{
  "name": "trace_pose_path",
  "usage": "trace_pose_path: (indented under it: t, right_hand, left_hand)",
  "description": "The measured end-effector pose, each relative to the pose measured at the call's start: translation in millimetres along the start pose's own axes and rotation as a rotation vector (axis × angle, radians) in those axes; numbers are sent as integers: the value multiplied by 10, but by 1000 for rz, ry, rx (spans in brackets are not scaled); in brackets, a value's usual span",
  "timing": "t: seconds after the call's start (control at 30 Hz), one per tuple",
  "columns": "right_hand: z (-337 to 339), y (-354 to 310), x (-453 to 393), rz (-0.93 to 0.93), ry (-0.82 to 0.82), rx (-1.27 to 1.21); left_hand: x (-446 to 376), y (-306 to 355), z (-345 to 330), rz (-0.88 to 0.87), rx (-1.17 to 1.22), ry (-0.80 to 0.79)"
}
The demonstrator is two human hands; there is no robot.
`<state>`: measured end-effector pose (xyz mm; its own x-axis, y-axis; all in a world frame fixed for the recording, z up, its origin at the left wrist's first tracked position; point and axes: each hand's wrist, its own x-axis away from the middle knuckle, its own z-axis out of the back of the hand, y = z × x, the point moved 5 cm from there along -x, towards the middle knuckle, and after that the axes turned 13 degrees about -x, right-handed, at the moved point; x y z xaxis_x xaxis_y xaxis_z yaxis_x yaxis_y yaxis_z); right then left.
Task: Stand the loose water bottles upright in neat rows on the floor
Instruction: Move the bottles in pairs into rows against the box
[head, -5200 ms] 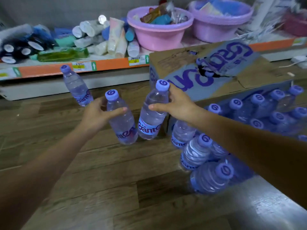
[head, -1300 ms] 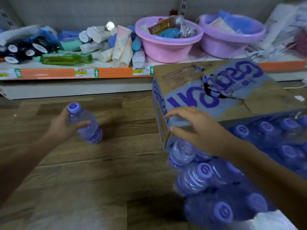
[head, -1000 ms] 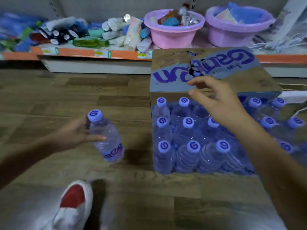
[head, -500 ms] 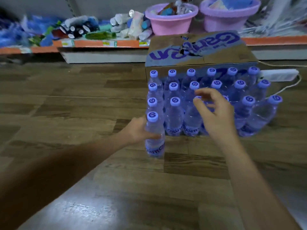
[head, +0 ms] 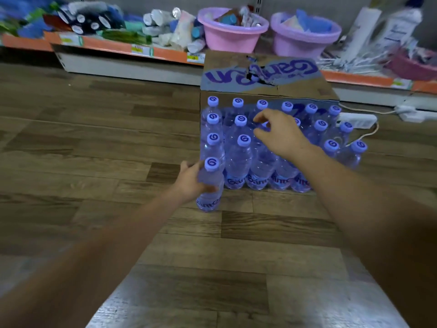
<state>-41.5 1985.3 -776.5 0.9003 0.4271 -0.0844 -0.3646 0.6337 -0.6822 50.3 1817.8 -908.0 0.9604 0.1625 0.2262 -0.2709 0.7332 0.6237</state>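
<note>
Left hand [head: 192,182] wrapped around the body of a water bottle [head: 210,185], standing upright on the wooden floor [head: 94,147] at the front-left corner of the block, thumb across the near side. Just right of that hand and beyond it, rows of upright bottles [head: 238,159] with lilac caps, packed touching one another, labels facing the camera along the front row. Directly behind the rows, a cardboard box [head: 262,75] with purple lettering, torn along its top. Further right, above the middle of the rows, right hand [head: 280,136] hovering palm down, fingers [head: 261,118] loosely spread and curled, gripping nothing; whether the fingertips touch a cap cannot be told. Right of that hand, a looser cluster of bottles [head: 352,155] at the block's far-right edge, slightly tilted and less tidy. Beyond these, a white power strip [head: 357,120] with its cord on the floor. Well behind both hands, a low shelf [head: 132,49] with an orange edge, carrying tubes and two plastic basins, pink [head: 230,35] and lilac [head: 305,40].
</note>
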Motion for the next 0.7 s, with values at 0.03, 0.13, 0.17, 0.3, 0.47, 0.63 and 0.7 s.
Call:
trace_pose_path:
  t: [0.03,0.13,0.17,0.3,0.47,0.63,0.7]
  right_hand:
    - [-25,41,18,-17,62,-53]
    - [-141,243,177,-55,182,-129]
    - [-179,329,242,-60,163,-94]
    - [-128,583,441,-74,17,128]
    - [8,489,481,42,-62,261]
    - [-39,349,498,102,-138,299]
    - [-9,342,510,98,-116,266]
  left_hand:
    - [21,-3,2,-8,-7,22]
    - [48,18,19,-47,-39,50]
    - [48,33,21,-50,-45,60]
    - [58,117,-25,-36,-45,76]
    - [-6,213,-63,-4,-33,72]
    - [7,239,-64,-13,24,96]
    - [16,201,-67,5,75,108]
